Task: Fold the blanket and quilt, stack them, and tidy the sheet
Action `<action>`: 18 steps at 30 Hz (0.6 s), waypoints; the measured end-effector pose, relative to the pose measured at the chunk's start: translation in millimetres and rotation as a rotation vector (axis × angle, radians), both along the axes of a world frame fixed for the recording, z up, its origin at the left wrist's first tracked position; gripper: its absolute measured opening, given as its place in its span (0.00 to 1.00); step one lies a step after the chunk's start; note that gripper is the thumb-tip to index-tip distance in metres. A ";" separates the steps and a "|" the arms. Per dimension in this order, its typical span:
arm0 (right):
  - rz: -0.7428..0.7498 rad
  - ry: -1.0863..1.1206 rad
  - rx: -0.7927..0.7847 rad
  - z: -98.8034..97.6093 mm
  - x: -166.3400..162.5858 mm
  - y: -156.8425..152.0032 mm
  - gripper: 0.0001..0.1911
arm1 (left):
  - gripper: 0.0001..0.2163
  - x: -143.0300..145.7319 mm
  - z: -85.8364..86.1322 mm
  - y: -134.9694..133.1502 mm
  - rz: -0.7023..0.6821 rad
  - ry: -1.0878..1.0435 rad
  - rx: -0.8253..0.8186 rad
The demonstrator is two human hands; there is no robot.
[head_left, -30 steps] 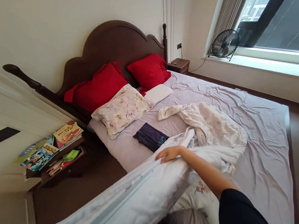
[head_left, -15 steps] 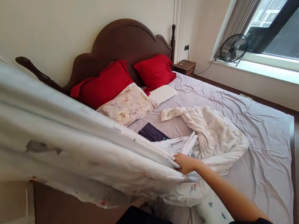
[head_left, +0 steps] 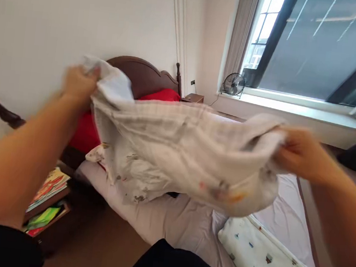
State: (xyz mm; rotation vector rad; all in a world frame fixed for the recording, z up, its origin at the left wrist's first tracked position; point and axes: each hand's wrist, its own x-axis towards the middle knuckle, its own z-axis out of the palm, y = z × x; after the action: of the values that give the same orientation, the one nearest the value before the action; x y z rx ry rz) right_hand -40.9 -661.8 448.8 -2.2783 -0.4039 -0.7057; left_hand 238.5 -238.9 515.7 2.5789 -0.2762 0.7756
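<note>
White printed cloth (head_left: 176,150) held up in the air over the bed (head_left: 168,218), spread between both hands. Left hand (head_left: 80,84): fingers (head_left: 90,72) closed on the far-left corner. Right hand (head_left: 301,154): closed on the right edge, blurred. Printed white bolster (head_left: 263,254) lies near right on the bed; red pillow (head_left: 159,95) far.

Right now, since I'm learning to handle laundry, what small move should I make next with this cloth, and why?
Probably lower the white printed cloth onto the bed: your left hand and right hand hold it spread between them, its middle sags, and the bed lies right beneath it.
</note>
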 end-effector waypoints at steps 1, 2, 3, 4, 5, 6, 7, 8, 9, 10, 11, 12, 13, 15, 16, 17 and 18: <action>0.059 0.068 -0.063 -2.5 -2.3 18.6 0.14 | 0.18 -2.6 -15.8 -24.8 -0.069 0.045 -0.049; 0.079 0.141 -0.116 -8.7 -2.2 34.0 0.13 | 0.17 -9.6 -34.2 -52.6 -0.204 0.108 -0.081; 0.065 0.197 -0.143 -17.5 -0.9 45.7 0.13 | 0.15 -21.2 -53.4 -81.3 -0.393 0.128 -0.095; 0.040 0.250 -0.147 -27.8 0.8 53.8 0.13 | 0.14 -36.9 -71.7 -109.0 -0.571 0.170 -0.100; 0.017 0.307 -0.137 -38.5 2.1 58.9 0.13 | 0.15 -55.9 -87.9 -134.0 -0.723 0.226 -0.089; -0.002 0.366 -0.119 -49.0 2.7 62.0 0.13 | 0.16 -76.6 -101.3 -155.4 -0.860 0.290 -0.051; -0.027 0.413 -0.094 -58.7 2.5 63.9 0.13 | 0.17 -97.5 -111.7 -172.5 -0.982 0.357 0.003; -0.062 0.440 -0.066 -67.1 1.7 65.5 0.13 | 0.17 -117.1 -119.2 -185.7 -1.093 0.416 0.068; -0.105 0.449 -0.036 -74.0 0.3 67.1 0.12 | 0.17 -134.3 -124.3 -195.4 -1.192 0.474 0.139; -0.150 0.445 -0.003 -79.1 -1.6 68.9 0.11 | 0.18 -148.3 -127.4 -202.4 -1.273 0.532 0.208; -0.195 0.434 0.031 -82.6 -3.8 70.8 0.09 | 0.18 -158.8 -128.9 -207.3 -1.321 0.579 0.268; -0.233 0.418 0.066 -84.6 -6.4 72.6 0.08 | 0.17 -166.2 -129.1 -210.6 -1.338 0.612 0.334; -0.259 0.393 0.102 -85.6 -9.1 74.0 0.06 | 0.15 -171.0 -128.0 -212.6 -1.326 0.625 0.412; -0.244 0.336 0.150 -87.5 -14.4 74.3 0.05 | 0.08 -175.7 -121.5 -212.6 -1.258 0.545 0.578; -0.184 0.320 0.142 -90.0 -16.5 72.8 0.05 | 0.06 -177.0 -115.4 -210.6 -1.228 0.466 0.662; -0.096 0.316 0.108 -94.9 -17.8 70.1 0.07 | 0.06 -178.0 -107.1 -207.0 -1.205 0.380 0.745; -0.001 0.323 0.053 -102.7 -17.9 66.3 0.10 | 0.07 -178.6 -96.5 -202.0 -1.188 0.297 0.822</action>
State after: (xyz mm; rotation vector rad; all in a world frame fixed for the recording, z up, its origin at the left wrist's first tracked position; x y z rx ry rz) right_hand -58.8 -595.4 346.2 -2.2898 -0.2270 -0.3344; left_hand 59.9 -440.8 419.2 2.4038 -2.0844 -0.2321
